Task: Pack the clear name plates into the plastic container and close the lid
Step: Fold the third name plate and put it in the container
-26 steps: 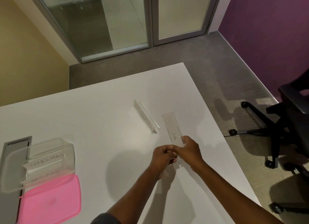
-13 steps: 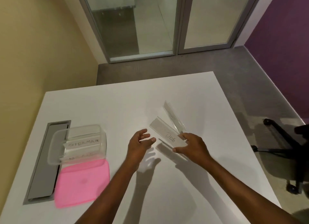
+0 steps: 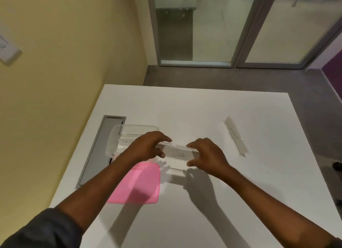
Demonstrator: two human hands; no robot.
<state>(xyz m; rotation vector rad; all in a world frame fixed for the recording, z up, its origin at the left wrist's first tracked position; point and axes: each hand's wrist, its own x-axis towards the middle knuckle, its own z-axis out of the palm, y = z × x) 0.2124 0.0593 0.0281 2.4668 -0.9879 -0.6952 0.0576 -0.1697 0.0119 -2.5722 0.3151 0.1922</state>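
Nearest the camera, two bare forearms reaching forward over the white rectangular table (image 3: 212,210), a dark grey sleeve (image 3: 42,229) at the left elbow. Just beyond, flat pink plastic lid (image 3: 140,184) lying loose on the tabletop, partly under the left forearm's shadow. Above and right of the lid, left hand (image 3: 148,148) and right hand (image 3: 205,155) set apart, each pinched on one end of a clear acrylic name plate with "DOG" handwritten on its paper insert (image 3: 177,153); plate held level and lifted off the table, shadow cast beneath it; fingers on the top edge, thumbs underneath. Plate positioned just right of the clear rectangular plastic container (image 3: 118,136), not yet inside it. Container open, standing directly behind the lid and partly hidden by the left hand; at least one further plate with a white insert (image 3: 127,141) seen inside, lettering cut off by the hand, exact count impossible to tell. Left of the container, grey metal cable tray (image 3: 98,151) recessed along the table's edge. Well to the right, a second clear acrylic name plate (image 3: 236,136) lying alone on the table, angled, writing too faint to read. Farther off, grey carpet (image 3: 240,79), yellow wall (image 3: 64,53) on the left, frosted glass doors in metal frames (image 3: 222,25) at the back.
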